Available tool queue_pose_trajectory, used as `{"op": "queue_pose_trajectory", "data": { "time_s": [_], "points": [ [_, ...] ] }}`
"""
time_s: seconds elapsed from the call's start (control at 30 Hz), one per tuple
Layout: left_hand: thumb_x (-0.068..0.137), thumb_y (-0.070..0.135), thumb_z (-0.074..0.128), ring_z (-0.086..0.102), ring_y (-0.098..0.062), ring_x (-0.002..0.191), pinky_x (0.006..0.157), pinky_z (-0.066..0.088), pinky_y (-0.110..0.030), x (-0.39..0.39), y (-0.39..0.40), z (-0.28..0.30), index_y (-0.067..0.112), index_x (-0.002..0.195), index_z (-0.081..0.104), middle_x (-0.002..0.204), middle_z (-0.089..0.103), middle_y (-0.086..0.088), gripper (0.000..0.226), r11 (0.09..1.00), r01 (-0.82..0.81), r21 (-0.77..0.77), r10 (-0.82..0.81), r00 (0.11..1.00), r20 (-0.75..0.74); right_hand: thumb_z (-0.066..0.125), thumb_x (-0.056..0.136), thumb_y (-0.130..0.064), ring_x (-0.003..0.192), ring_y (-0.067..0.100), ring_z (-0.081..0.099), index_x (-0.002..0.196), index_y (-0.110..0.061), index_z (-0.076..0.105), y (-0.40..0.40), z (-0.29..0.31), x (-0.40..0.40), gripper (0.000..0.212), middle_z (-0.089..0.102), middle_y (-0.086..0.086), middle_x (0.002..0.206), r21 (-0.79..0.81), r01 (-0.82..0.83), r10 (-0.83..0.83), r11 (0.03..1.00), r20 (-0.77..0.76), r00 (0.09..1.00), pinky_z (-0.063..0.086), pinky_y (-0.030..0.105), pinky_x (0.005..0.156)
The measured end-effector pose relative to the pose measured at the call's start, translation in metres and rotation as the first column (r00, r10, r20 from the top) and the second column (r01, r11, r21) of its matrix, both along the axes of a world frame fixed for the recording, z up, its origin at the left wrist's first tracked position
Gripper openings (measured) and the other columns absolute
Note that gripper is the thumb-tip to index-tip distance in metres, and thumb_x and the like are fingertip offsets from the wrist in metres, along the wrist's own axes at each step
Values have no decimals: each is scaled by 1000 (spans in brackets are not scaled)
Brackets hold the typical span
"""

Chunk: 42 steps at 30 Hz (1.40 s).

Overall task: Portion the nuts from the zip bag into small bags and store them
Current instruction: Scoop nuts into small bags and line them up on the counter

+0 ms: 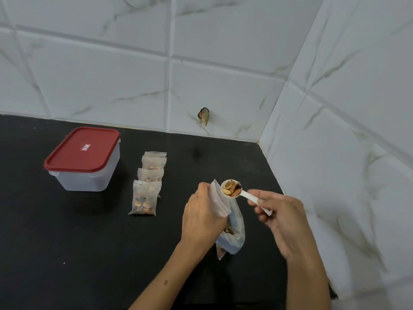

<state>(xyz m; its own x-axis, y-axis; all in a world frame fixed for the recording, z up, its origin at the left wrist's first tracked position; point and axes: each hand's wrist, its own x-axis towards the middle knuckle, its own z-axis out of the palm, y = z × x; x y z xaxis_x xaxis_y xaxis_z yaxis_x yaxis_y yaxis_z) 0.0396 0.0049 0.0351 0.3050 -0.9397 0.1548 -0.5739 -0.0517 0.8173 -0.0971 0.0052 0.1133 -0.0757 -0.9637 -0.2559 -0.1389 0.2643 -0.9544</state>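
The right hand (pixel 277 218) pinched the handle of a white spoon (pixel 237 193), fingers curled round it, its bowl heaped with nuts (pixel 232 188) and pointing left toward the left hand (pixel 201 215). That hand gripped a small bag (pixel 220 202) upright, its mouth just beside and slightly left of the bowl, so the next move would likely be a short tip leftward into the opening. The spoon's long axis ran from lower right to upper left. Below both hands lay the zip bag (pixel 234 238) on the counter (pixel 89 253), some nuts visible inside. Four filled bags (pixel 145 198) stood in a row to the left, and beyond them a red-lidded box (pixel 83 159), closed.
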Motion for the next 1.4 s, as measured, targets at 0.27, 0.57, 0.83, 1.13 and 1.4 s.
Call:
{"op": "queue_pose_trajectory", "data": {
  "time_s": [0.27,0.57,0.83,1.13,1.4],
  "points": [
    [80,29,71,57,-3,83,69,52,-22,2,7,4,26,106,40,91,55,11,41,1000,20,-15,-23,968,-251,51,93,-5,74,-1,54,108,-17,71,17,-2,21,28,64,-9,97,-302,-170,-20,938,-537,844,40,2,56],
    [74,25,79,59,3,82,61,45,-5,12,9,3,25,106,46,93,60,13,45,997,-30,-67,-1,911,-413,88,52,3,77,27,69,90,-3,75,18,2,43,40,72,9,86,-406,-561,-95,721,-861,500,55,28,66],
    [77,26,77,62,1,78,61,47,-9,16,7,0,20,104,50,91,64,7,39,992,-36,-119,-19,904,-428,78,71,-8,89,20,62,96,-6,74,17,-4,43,26,69,9,94,-376,-602,-10,704,-853,522,33,1,76],
    [74,26,78,62,3,82,65,50,-12,16,2,-5,22,103,49,91,64,7,42,985,-6,-172,-60,925,-376,92,44,2,65,26,68,80,-2,74,17,8,41,40,71,11,76,-455,-587,-101,670,-839,535,52,26,57],
    [74,29,79,62,-4,83,67,48,-16,16,1,-3,29,100,45,90,62,9,43,984,38,-175,-82,964,-255,92,51,-8,73,28,69,88,-3,73,15,18,45,42,71,12,85,-308,-552,-28,775,-889,457,54,27,62]
  ]
}}
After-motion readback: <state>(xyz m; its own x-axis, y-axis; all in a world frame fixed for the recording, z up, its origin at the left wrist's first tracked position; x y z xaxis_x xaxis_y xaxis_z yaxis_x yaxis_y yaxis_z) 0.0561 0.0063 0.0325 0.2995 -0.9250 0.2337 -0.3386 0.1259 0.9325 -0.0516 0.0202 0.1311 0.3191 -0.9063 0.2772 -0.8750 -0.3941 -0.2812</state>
